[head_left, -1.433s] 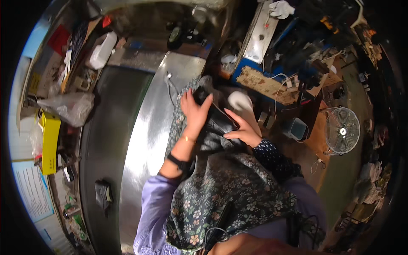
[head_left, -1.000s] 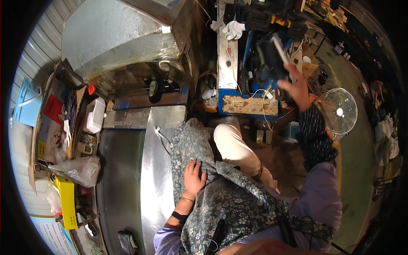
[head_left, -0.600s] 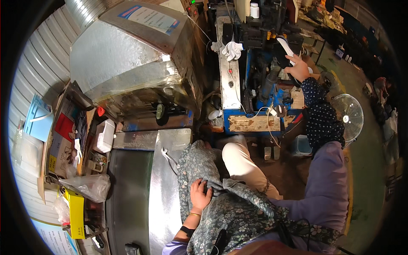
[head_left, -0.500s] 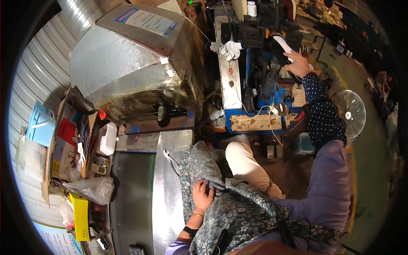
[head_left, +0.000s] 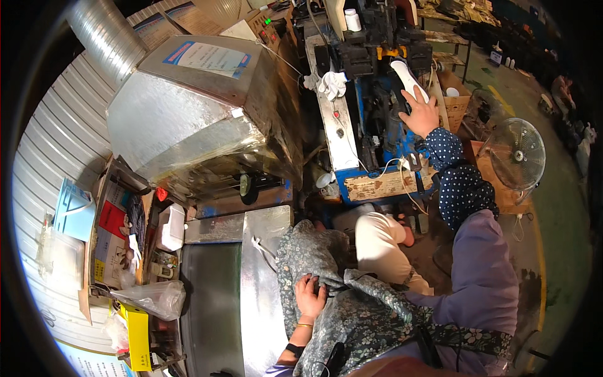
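Observation:
My right hand (head_left: 422, 114) reaches forward over the black and blue machine (head_left: 380, 113). Its fingers are spread at the near end of a long white shoe-shaped piece (head_left: 405, 74), which stands on the machine; the fingertips seem to touch it, but a firm grip does not show. On my lap, my left hand (head_left: 310, 296) lies on the dark floral apron (head_left: 377, 320), its fingers apart and slightly bent, with nothing visible in them. A metal wrench (head_left: 262, 249) rests on the shiny metal surface (head_left: 264, 308) to the left of the apron.
A metal hood (head_left: 182, 100) stands left of the machine, beside a conveyor belt (head_left: 210, 301). White gloves (head_left: 331, 85) lie on a pale ledge. To the right are a standing fan (head_left: 518, 154) and a cardboard box (head_left: 455, 97). A yellow box (head_left: 139, 339) sits at lower left.
The whole view has shifted a little. My right hand has moved left and toward me over the machine, and its fingers have spread wider. My left hand stays on the apron.

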Tool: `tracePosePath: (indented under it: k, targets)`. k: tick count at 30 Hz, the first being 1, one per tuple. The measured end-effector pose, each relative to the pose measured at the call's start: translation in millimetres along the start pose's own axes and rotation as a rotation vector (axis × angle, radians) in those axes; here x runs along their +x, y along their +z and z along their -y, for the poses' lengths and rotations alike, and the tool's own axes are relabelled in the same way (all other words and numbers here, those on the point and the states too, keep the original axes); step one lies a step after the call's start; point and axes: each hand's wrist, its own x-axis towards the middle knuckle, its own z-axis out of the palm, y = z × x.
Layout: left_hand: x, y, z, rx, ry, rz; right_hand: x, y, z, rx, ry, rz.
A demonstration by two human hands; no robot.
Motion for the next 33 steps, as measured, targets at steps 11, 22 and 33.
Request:
tracePosePath:
  k: [11, 22, 33]
  targets:
    - [4.6, 4.3, -3.4, -0.005, -0.032, -0.021, 33.4, -0.1, 0.5, 0.016, 0.038, 0.017]
    - [5.0, 2.7, -0.3, -0.015, -0.056, -0.002, 101.0, 15.6, 2.9, 0.078, 0.094, 0.131]
    - [-93.3, -89.7, 109.5, -0.611, -0.904, -0.250, 109.5, 3.8, -12.6, -0.034, -0.272, 0.039]
